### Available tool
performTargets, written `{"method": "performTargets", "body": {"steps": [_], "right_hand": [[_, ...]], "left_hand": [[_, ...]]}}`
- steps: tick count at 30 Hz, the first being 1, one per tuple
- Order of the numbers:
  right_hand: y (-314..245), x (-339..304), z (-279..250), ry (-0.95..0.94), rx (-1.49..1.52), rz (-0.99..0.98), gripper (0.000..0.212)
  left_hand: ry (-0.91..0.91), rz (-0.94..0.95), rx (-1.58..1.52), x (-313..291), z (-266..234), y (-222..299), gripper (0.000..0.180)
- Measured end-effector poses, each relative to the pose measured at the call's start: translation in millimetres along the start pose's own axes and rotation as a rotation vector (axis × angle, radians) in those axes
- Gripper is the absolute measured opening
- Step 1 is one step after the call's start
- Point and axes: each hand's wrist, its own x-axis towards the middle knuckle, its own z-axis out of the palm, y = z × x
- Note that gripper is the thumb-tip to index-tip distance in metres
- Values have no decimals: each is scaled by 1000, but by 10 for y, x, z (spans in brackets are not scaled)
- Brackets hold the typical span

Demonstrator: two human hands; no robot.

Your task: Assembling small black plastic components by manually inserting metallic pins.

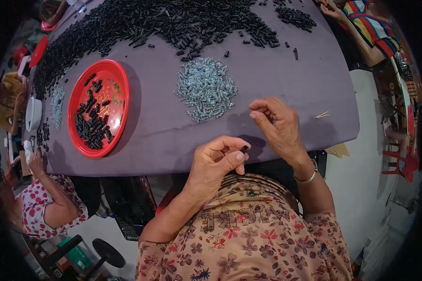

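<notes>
My left hand [216, 161] is closed near the table's front edge, with a small black plastic tube [244, 149] pinched between thumb and fingers, one end pointing up. To its right and a little higher is my right hand [279, 126], fingers curled and thumb brought toward the index finger. Whatever sits in that pinch, if anything, is too small to make out. Beyond both hands lies a heap of small silvery coil springs [206, 89] on the grey-covered table [154, 112]. Left of the springs stands an oval red tray [119, 111] holding many black tubes.
A large mound of black plastic pieces [140, 23] covers the table's far side. Two thin yellowish sticks [321, 114] lie at right. At left are a second spring pile [57, 105], a white tub [33, 114] and a person in a spotted top [49, 206]. Other people sit around.
</notes>
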Motion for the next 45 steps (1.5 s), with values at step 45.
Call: {"method": "performTargets", "body": {"steps": [45], "right_hand": [[298,518,-48,17,-636,-373,17]], "left_hand": [[142,-28,-174,82,-85,29,13]]}}
